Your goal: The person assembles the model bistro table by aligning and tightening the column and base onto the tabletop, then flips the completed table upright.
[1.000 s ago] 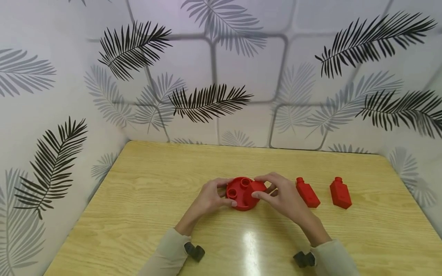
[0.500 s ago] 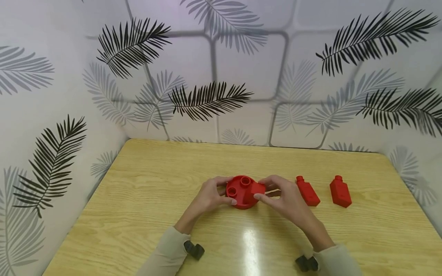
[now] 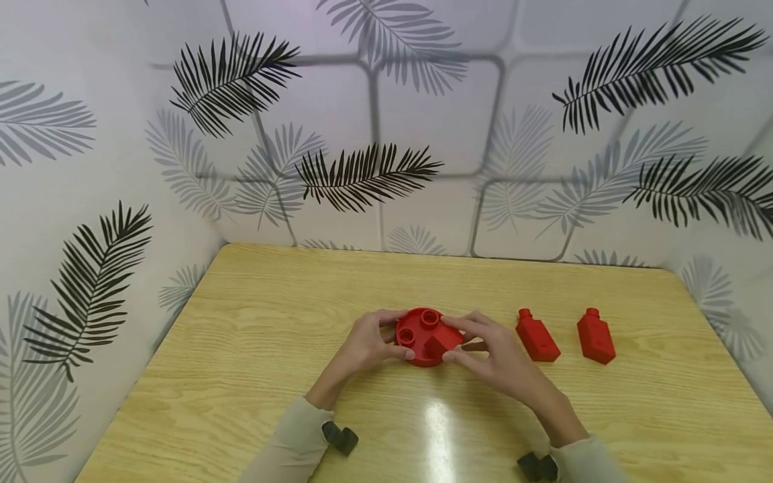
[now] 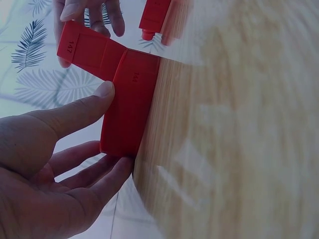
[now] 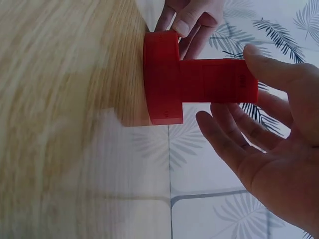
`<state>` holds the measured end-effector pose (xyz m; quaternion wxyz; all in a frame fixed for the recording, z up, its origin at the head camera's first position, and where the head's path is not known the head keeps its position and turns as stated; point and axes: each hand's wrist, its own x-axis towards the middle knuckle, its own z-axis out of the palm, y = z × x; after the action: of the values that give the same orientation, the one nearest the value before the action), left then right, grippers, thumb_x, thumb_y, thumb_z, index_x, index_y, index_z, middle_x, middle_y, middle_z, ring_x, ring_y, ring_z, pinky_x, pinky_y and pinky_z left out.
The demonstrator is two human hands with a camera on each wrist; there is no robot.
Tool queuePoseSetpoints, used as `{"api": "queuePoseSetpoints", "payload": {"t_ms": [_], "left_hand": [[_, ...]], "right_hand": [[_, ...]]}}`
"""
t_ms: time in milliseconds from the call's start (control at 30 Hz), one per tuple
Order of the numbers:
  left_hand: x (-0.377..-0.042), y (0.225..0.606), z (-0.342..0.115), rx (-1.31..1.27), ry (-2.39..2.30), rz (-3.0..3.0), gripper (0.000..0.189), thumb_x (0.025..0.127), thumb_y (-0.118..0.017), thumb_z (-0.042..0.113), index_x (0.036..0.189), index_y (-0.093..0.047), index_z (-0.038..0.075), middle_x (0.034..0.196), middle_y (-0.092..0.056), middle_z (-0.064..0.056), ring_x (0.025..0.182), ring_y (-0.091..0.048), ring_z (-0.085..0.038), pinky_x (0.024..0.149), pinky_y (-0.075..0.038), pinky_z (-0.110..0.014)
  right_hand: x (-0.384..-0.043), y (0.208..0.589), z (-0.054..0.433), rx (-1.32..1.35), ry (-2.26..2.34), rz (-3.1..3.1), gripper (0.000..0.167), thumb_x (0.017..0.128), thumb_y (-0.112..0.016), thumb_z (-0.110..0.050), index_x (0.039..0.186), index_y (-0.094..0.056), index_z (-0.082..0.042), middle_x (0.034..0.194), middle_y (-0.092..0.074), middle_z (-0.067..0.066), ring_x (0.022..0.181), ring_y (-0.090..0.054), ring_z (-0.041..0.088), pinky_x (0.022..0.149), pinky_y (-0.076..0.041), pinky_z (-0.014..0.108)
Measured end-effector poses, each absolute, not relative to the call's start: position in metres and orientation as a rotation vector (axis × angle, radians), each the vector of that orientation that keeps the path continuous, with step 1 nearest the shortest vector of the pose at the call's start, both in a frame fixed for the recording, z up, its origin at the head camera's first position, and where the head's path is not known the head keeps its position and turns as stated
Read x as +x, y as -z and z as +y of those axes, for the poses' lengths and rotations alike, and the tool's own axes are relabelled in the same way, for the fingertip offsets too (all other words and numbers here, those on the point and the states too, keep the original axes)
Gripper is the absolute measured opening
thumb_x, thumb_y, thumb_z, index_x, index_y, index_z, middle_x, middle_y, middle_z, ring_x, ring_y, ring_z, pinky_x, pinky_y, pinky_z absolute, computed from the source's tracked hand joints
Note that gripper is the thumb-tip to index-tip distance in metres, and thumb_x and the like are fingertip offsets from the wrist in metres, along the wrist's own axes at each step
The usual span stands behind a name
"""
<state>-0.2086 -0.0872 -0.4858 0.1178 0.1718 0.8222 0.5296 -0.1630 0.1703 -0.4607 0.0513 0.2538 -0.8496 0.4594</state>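
Two bare hands work at a round red dish (image 3: 417,349) on a wood-grain worktop (image 3: 260,322), about midway between its left and right edges and well apart from its far edge. The left hand (image 3: 365,345) curls its grip round the dish's left side, thumb on the near part of the rim, fingers on the far part. The right hand (image 3: 498,345) has its grip pinching a red block (image 3: 443,335) between thumb and fingers near the upper end. The block stands up from the right part of the dish; whether it is seated there cannot be told. Two short red rings (image 3: 406,337) rise inside the dish, at its left and far sides. Two red bottles (image 3: 538,337) lie side by side, apart, between the right hand and the worktop's right edge, necks towards the far edge. Pale sleeves (image 3: 292,443) cover the forearms, a small black device (image 3: 341,439) at each wrist. Leaf-patterned walls (image 3: 435,121) border the worktop.
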Motion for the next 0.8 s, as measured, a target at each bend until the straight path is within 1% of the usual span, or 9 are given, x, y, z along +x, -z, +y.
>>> {"api": "queuePoseSetpoints", "payload": {"t_ms": [133,300,467,800], "left_hand": [[-0.2085,0.4856,-0.0873,0.489,-1.544,2.415,0.073,0.075,-0.092,0.006,0.141,-0.06,-0.001,0.138,-0.06,-0.019,0.125,-0.061,-0.033,0.101,-0.055,-0.038],[-0.2092,0.4869,-0.0872,0.481,-1.56,2.396,0.073,0.075,-0.092,0.004,0.141,-0.06,-0.001,0.137,-0.059,-0.02,0.121,-0.064,-0.033,0.097,-0.057,-0.036],[-0.2092,0.4869,-0.0871,0.486,-1.546,2.408,0.073,0.075,-0.092,0.005,0.14,-0.06,-0.001,0.135,-0.06,-0.02,0.117,-0.067,-0.032,0.093,-0.059,-0.034],[-0.2093,0.4876,-0.0874,0.498,-1.508,2.46,0.073,0.073,-0.094,0.009,0.139,-0.063,0.001,0.132,-0.064,-0.017,0.115,-0.067,-0.029,0.095,-0.058,-0.036]], "right_hand": [[-0.166,0.4603,0.1746,0.81,-1.494,-2.587,0.053,0.086,-0.083,-0.013,0.135,-0.066,-0.002,0.12,-0.069,0.009,0.098,-0.07,0.023,0.082,-0.063,0.034],[-0.1686,0.4607,0.1746,0.755,-1.585,-2.602,0.054,0.083,-0.085,-0.014,0.133,-0.068,-0.005,0.125,-0.069,0.01,0.104,-0.07,0.026,0.085,-0.062,0.036],[-0.1687,0.4631,0.174,0.708,-1.58,-2.607,0.054,0.081,-0.086,-0.016,0.131,-0.069,-0.007,0.125,-0.07,0.01,0.104,-0.071,0.026,0.084,-0.062,0.035],[-0.1667,0.4672,0.1733,0.692,-1.493,-2.597,0.051,0.08,-0.088,-0.018,0.128,-0.071,-0.013,0.121,-0.072,0.004,0.101,-0.071,0.025,0.076,-0.063,0.029]]}}
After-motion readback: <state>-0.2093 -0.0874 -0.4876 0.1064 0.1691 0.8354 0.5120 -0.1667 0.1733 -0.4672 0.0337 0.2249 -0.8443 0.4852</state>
